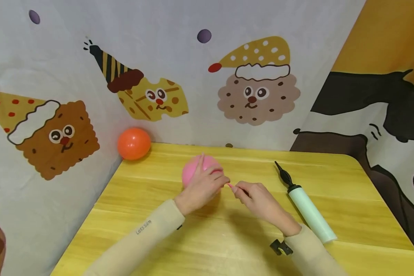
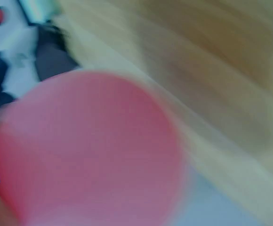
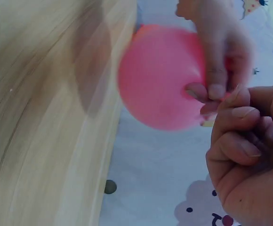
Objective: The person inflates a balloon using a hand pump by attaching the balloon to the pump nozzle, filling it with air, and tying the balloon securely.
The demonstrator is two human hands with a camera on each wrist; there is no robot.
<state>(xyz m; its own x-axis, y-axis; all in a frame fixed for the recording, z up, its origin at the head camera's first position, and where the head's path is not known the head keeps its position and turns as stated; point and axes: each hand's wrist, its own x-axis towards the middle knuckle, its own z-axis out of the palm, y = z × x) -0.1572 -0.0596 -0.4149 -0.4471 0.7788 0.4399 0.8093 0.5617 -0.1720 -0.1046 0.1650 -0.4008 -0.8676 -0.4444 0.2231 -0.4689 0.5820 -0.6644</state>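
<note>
An inflated pink balloon (image 1: 189, 170) is held up over the middle of the table. My left hand (image 1: 201, 188) grips it at the base of its neck, one finger lying along its side. Between my two hands the thin pink neck (image 1: 229, 185) is drawn out to the right. Its end is pinched by my right hand (image 1: 257, 197), thumb against a curled forefinger. In the right wrist view, the fingers of the left hand (image 3: 221, 61) close on the neck beside the round balloon (image 3: 157, 80). Blurred, the balloon (image 2: 94, 150) fills much of the left wrist view.
An orange balloon (image 1: 134, 143) sits at the table's far left corner, against the cloth backdrop (image 1: 193, 130) printed with cartoon food. A pale green hand pump (image 1: 312, 214) with a black nozzle lies on the yellow wooden table (image 1: 365, 214), right of the right hand.
</note>
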